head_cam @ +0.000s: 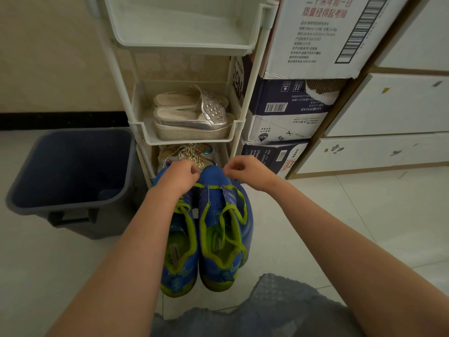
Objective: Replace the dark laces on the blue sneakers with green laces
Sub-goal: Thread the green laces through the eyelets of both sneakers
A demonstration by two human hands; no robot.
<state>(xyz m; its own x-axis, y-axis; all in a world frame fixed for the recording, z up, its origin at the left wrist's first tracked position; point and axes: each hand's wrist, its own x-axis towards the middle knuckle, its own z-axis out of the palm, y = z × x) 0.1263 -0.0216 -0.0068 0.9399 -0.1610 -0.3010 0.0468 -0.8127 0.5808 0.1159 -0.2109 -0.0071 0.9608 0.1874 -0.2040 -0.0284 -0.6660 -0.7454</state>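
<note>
Two blue sneakers with lime-green trim stand side by side on the floor, toes pointing away from me: the left sneaker (178,249) and the right sneaker (224,229). A green lace (215,187) runs across the lowest eyelets of the right sneaker, and its loose lengths trail down over the tongue. My left hand (183,175) is curled over the toe area between the shoes, with one end of the green lace leading into it. My right hand (245,170) is curled above the right sneaker's toe, fingertips pinched together. The lace inside either hand is hidden.
A white plastic shoe rack (187,139) stands right behind the sneakers, holding silver platform sandals (194,115) and glittery shoes (192,154). A dark grey bin (70,176) sits on the left. Stacked cardboard boxes (286,110) and white drawers (388,105) are on the right.
</note>
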